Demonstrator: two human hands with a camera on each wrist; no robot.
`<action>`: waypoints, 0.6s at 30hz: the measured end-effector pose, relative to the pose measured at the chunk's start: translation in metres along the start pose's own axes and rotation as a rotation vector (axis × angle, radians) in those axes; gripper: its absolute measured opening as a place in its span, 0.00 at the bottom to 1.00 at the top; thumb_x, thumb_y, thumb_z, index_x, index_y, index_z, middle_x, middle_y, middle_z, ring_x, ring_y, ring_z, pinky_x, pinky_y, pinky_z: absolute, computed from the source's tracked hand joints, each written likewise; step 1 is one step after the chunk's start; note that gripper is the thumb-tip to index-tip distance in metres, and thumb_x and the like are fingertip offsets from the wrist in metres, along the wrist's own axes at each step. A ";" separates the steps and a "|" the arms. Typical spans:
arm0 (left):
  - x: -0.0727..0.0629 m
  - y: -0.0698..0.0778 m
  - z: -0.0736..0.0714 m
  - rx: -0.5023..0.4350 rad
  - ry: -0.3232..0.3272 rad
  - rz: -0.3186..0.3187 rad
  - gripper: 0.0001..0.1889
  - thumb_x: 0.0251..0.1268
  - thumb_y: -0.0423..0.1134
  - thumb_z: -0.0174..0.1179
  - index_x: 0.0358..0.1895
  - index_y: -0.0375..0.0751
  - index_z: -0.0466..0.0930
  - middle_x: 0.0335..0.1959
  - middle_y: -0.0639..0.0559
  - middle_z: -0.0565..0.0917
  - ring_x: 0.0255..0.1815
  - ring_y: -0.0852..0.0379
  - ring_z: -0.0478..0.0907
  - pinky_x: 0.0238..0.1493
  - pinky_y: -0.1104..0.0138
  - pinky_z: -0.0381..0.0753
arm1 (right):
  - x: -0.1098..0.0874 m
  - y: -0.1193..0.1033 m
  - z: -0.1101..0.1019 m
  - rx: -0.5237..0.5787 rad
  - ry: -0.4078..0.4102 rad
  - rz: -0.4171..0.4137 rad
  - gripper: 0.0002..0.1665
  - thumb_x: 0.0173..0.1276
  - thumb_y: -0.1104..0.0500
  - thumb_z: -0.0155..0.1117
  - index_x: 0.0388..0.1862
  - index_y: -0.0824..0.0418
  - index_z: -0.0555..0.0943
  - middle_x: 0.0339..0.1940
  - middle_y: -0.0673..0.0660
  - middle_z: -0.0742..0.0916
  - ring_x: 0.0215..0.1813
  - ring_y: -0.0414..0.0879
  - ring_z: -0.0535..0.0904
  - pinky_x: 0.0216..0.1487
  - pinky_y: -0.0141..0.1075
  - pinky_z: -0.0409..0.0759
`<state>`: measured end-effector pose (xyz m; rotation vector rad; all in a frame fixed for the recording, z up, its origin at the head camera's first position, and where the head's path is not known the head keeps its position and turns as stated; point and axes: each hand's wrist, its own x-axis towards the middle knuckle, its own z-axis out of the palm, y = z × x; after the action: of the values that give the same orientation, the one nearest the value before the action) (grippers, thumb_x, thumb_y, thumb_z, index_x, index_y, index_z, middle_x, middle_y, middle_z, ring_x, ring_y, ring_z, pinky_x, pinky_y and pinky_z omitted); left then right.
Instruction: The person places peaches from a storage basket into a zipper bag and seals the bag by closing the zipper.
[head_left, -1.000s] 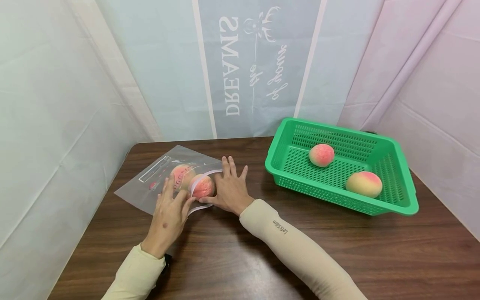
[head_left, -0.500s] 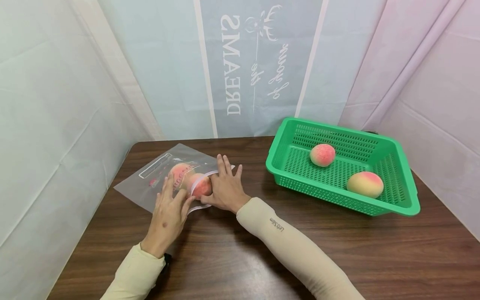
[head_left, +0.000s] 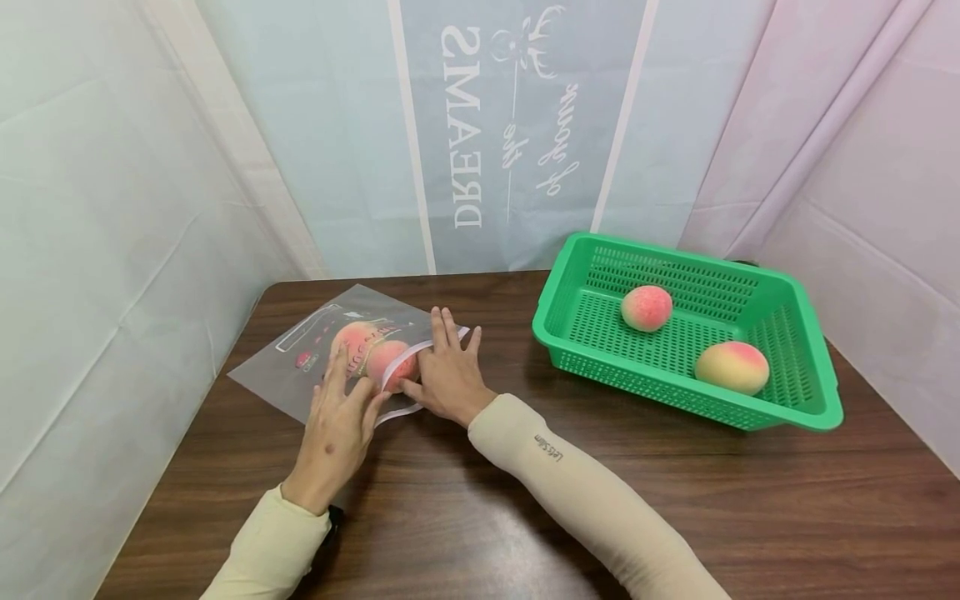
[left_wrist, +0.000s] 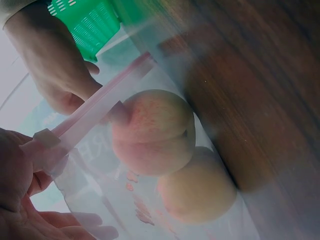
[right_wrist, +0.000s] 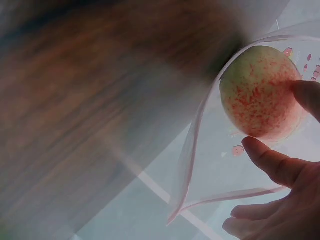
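A clear zip bag (head_left: pixel 277 379) with printed markings lies on the brown table at the left, its mouth facing right. One pink-and-yellow peach (head_left: pixel 351 335) is deeper inside; a second peach (head_left: pixel 387 358) sits just within the mouth. My left hand (head_left: pixel 330 442) pinches the near edge of the mouth between thumb and index finger, close to the zip slider (left_wrist: pixel 46 138), while its other fingers lie over the bag. My right hand (head_left: pixel 452 379) reaches in at the mouth. In the right wrist view, its thumb and a straight finger touch the second peach (right_wrist: pixel 260 95).
A green perforated basket (head_left: pixel 551 333) stands at the right, holding a pinkish peach (head_left: pixel 647 308) and a yellower peach (head_left: pixel 732 367). A printed cloth (head_left: pixel 510 242) hangs behind the table, and white cloth walls (head_left: pixel 97 250) enclose both sides.
My right hand has moved left, and the second peach has slid from the opening farther into the bag. The left hand has stayed at the edge.
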<state>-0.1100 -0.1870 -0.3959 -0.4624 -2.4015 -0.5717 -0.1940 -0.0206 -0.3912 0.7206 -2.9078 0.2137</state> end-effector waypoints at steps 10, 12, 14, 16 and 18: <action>0.001 -0.001 0.000 -0.010 -0.012 -0.033 0.11 0.61 0.32 0.69 0.34 0.35 0.73 0.70 0.20 0.61 0.69 0.21 0.60 0.49 0.23 0.64 | -0.012 0.017 -0.012 0.004 0.054 -0.021 0.39 0.67 0.29 0.59 0.62 0.56 0.81 0.79 0.70 0.58 0.81 0.60 0.47 0.67 0.72 0.54; 0.002 -0.001 0.001 -0.011 -0.013 -0.037 0.11 0.62 0.32 0.68 0.33 0.35 0.72 0.70 0.20 0.61 0.69 0.20 0.60 0.49 0.23 0.64 | -0.014 0.020 -0.015 0.005 0.068 -0.033 0.37 0.66 0.30 0.60 0.60 0.56 0.82 0.79 0.69 0.59 0.81 0.60 0.47 0.68 0.71 0.55; 0.002 -0.001 0.001 -0.014 -0.015 -0.039 0.11 0.62 0.32 0.68 0.32 0.36 0.73 0.70 0.20 0.61 0.69 0.21 0.60 0.50 0.23 0.63 | -0.016 0.023 -0.018 0.010 0.075 -0.042 0.37 0.66 0.30 0.61 0.59 0.56 0.82 0.79 0.69 0.59 0.81 0.60 0.47 0.69 0.70 0.55; 0.003 -0.001 0.001 -0.018 -0.017 -0.041 0.11 0.62 0.31 0.68 0.32 0.37 0.73 0.70 0.20 0.61 0.70 0.21 0.60 0.50 0.23 0.63 | -0.018 0.026 -0.022 0.014 0.078 -0.046 0.36 0.66 0.30 0.61 0.58 0.57 0.83 0.79 0.69 0.59 0.81 0.60 0.47 0.70 0.68 0.54; 0.003 -0.001 0.001 -0.023 -0.018 -0.046 0.10 0.62 0.31 0.68 0.31 0.38 0.73 0.70 0.20 0.61 0.70 0.22 0.59 0.51 0.23 0.62 | -0.020 0.029 -0.025 0.018 0.077 -0.049 0.36 0.67 0.30 0.61 0.57 0.58 0.83 0.79 0.69 0.59 0.81 0.60 0.46 0.71 0.67 0.53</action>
<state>-0.1134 -0.1867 -0.3951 -0.4243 -2.4302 -0.6184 -0.1872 0.0180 -0.3727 0.7673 -2.8157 0.2566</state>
